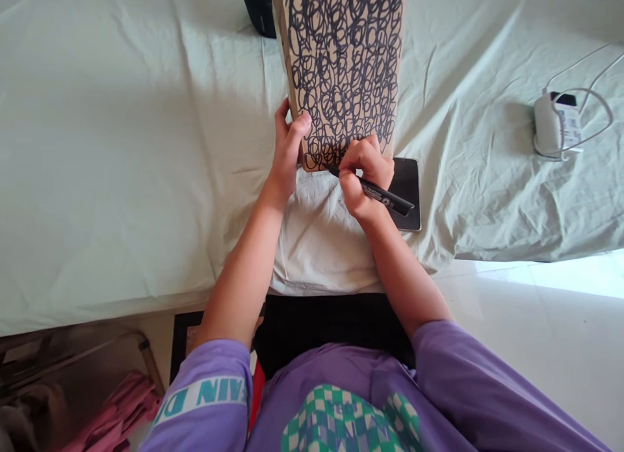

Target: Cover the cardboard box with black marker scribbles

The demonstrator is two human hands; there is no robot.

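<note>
Glossy pale floor [526, 322] runs off to the lower right, and above it a wrinkled, light-coloured cloth [121, 146] covers the surface I am looking down on. Nearest my view is the wearer's purple shirt [472, 374], with both forearms reaching forward from its sleeves. Straight ahead of the hands lies a cardboard box [351, 55], its long axis pointing away from the body and its visible face crowded with black looped scribble. What matters most, I judge, is how the black marker [385, 197] meets that face: it slants from the lower right towards the upper left, and its tip appears to touch the box just inside the near edge, left of the middle. Of the two, the right hand [365, 169] is nearer the work; its grip is closed, thumb and fingers pinching the marker. I see the left hand [288, 143] clasping the box at its left edge, thumb on the scribbled face, fingers round the side. Beside the right hand and partly hidden by it is a dark phone [407, 185]. Farther off sit a white adapter [546, 127] at right and, behind the box, a black object [260, 10] I cannot identify.
</note>
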